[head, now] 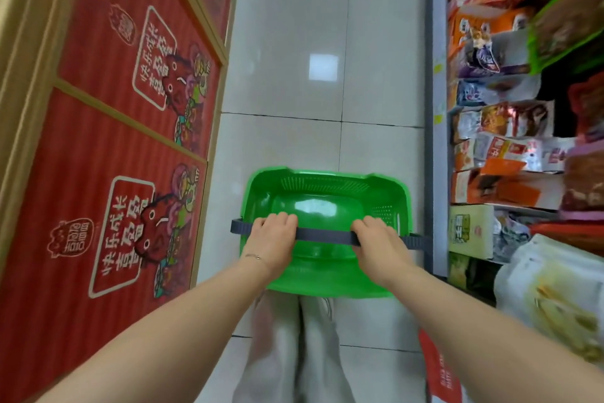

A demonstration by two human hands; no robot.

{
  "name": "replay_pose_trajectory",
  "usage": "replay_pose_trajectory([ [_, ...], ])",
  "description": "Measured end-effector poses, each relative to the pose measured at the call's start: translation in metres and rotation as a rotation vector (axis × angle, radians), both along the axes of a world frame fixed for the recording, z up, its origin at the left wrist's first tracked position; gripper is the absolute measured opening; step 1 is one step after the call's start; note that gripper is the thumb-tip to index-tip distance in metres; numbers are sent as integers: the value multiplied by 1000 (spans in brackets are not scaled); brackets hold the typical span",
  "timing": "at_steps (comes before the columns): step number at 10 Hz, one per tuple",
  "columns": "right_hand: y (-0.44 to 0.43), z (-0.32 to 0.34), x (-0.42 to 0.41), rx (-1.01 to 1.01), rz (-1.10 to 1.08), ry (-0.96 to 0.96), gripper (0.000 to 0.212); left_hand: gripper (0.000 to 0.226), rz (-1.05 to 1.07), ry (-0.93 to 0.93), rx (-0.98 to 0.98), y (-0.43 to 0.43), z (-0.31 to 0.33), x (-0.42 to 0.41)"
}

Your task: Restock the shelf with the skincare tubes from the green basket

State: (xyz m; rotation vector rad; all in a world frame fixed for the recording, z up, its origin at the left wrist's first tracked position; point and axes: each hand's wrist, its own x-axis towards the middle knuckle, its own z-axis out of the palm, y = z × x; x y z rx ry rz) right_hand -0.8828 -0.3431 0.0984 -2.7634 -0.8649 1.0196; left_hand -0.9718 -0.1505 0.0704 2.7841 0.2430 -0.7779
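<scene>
red printed cartons [130, 108] with tan edging stack up as a wall along the nine o'clock side. white glossy floor tiles [287, 43] run up the middle toward twelve o'clock, two square light reflections on them. at three o'clock stand shelves [436, 108] with a grey upright, packed with snack packets [503, 128] in orange, white, purple and brown, too blurred to read. at about four o'clock pale plastic-wrapped bags [549, 304] bulge out toward the aisle, and a red-and-white bag or sheet [438, 370] shows at five o'clock. the aisle between cartons and shelves is narrow, and the basket fills much of its width. light-coloured trousers [294, 353] show at six o'clock, below the basket.

the green basket [323, 185] hangs just below the centre of the view, over the tiles, between the cartons and the shelves, its three o'clock side close to the grey upright. it is bright, glossy green plastic, with fine perforated panels on the far and right walls and a smooth bottom that shines back the light; only bare green plastic shows inside. a dark grey handle [323, 236] crosses it from nine to three o'clock. the left hand [269, 236] grips the handle toward its nine o'clock end, fingers curled over the strap, a thin bracelet [253, 256] on the wrist. the right hand [379, 239] grips it toward the three o'clock end in the same way.
</scene>
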Motion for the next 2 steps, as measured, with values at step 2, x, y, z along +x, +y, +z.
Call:
replay_pose_trajectory([
  [2, -1, 5, 12, -46, 48, 120, 28, 24, 31, 54, -112, 10, 4, 4],
])
